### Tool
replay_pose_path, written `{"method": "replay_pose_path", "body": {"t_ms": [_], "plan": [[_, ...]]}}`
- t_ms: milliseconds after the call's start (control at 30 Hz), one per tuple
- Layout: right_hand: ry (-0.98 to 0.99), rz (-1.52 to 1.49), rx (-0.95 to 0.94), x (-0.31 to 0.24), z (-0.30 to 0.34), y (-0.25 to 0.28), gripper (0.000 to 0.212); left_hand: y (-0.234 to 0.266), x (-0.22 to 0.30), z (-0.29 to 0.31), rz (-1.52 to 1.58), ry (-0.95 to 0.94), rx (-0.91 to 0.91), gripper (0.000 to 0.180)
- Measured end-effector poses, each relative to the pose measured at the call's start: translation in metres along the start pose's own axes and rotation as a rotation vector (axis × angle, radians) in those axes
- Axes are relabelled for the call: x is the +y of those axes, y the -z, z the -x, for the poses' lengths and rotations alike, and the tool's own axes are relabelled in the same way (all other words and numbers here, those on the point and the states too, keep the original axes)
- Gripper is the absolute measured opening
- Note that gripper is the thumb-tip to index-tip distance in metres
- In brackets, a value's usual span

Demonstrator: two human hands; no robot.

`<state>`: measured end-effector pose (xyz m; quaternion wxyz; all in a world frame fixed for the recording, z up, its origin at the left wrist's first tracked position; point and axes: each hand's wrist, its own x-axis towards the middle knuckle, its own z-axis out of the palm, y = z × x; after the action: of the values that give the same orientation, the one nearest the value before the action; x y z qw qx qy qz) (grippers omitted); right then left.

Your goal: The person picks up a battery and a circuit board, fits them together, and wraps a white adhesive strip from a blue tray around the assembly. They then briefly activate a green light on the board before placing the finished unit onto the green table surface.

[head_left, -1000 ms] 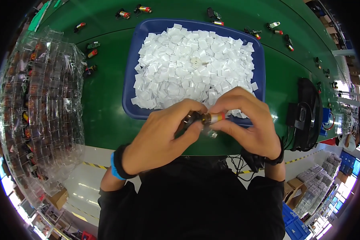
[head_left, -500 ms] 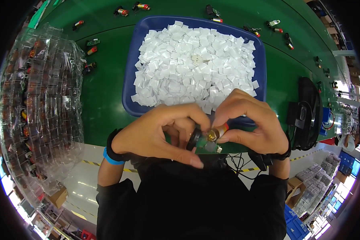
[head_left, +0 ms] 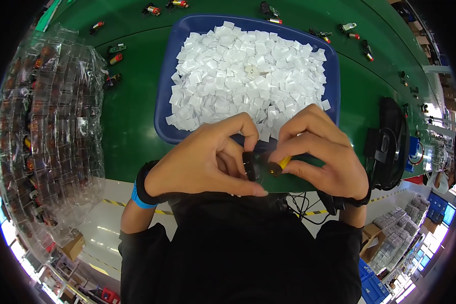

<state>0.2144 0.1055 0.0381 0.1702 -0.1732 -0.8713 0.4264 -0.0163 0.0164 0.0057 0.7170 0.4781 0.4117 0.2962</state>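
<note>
Over the near edge of the green table, my left hand [head_left: 200, 159] grips a black round plastic part [head_left: 249, 166] between thumb and fingers. Opposite it, my right hand [head_left: 325, 158] pinches a small yellow cylinder [head_left: 282, 164] with a dark metallic end. That end points toward the black part, and a blurred gap lies between them; whether wires join the two, I cannot tell. Just beyond both hands stands a blue tray [head_left: 163, 104] heaped with small white square pieces [head_left: 238, 76]. A pale round piece [head_left: 252, 71] lies on the heap.
On the left rises a stack of clear plastic trays [head_left: 55, 126] holding small parts. Several red-and-gold cylinders with circuit boards, such as one pair [head_left: 116, 54], lie scattered on the green table [head_left: 129, 121]. A black case [head_left: 391, 126] sits at right, and cables [head_left: 301, 205] hang below the edge.
My hands have turned the parts: the cylinder's end and the black part now sit apart, and the green circuit board seen between them earlier is out of sight.
</note>
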Motion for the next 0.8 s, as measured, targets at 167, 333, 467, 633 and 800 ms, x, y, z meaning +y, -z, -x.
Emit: {"method": "replay_pose_path", "body": {"t_ms": [167,333,467,633,800], "plan": [[0.018,0.022,-0.002,0.0,-0.001,-0.002,0.027,-0.001,-0.008,-0.001,0.0,-0.056,0.076,0.055],[-0.014,-0.028,-0.019,-0.005,-0.001,-0.006,0.024,-0.002,-0.005,-0.001,-0.134,-0.143,0.123,0.056],[-0.024,-0.061,0.002,-0.001,0.001,-0.01,0.025,0.0,-0.001,0.001,-0.186,-0.08,0.147,0.055],[0.105,0.082,0.067,0.001,0.003,-0.008,0.026,-0.007,0.001,0.008,-0.131,-0.163,0.246,0.046],[0.069,-0.034,0.181,-0.008,0.004,-0.013,0.025,-0.013,0.013,0.014,-0.008,-0.092,0.275,0.036]]}}
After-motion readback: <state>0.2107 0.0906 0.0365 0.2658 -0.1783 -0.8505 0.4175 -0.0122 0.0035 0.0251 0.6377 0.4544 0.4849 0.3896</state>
